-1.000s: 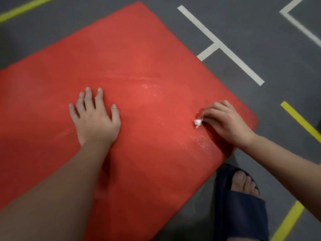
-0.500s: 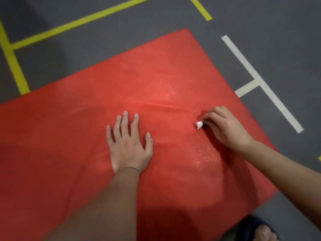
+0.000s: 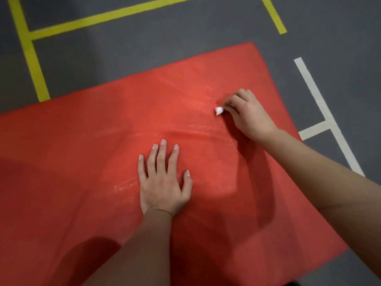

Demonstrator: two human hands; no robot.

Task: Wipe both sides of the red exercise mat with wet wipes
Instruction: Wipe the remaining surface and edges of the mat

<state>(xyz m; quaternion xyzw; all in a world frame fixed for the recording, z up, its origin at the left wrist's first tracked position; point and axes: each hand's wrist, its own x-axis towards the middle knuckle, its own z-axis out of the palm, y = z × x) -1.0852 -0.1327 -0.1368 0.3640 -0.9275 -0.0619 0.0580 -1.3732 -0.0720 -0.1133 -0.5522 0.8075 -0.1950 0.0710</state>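
The red exercise mat (image 3: 82, 162) lies flat on the grey floor and fills most of the view. My left hand (image 3: 162, 182) rests flat on its middle, fingers spread and straight. My right hand (image 3: 249, 114) is further up on the mat's right part, fingers curled round a small white wet wipe (image 3: 219, 110); only a crumpled tip of the wipe shows beyond the fingertips, touching the mat. Faint wet streaks shine on the mat between and around the two hands.
Grey floor (image 3: 329, 27) surrounds the mat, marked with yellow tape lines (image 3: 115, 15) at the far left and top, and a white T-shaped line (image 3: 321, 124) to the right. The mat's far right corner (image 3: 252, 45) lies near the yellow line's end.
The view has shifted, so the mat sits lower and the sandalled foot is out of frame. My right hand with the wipe has moved up the mat, away from me. My left hand stays flat.
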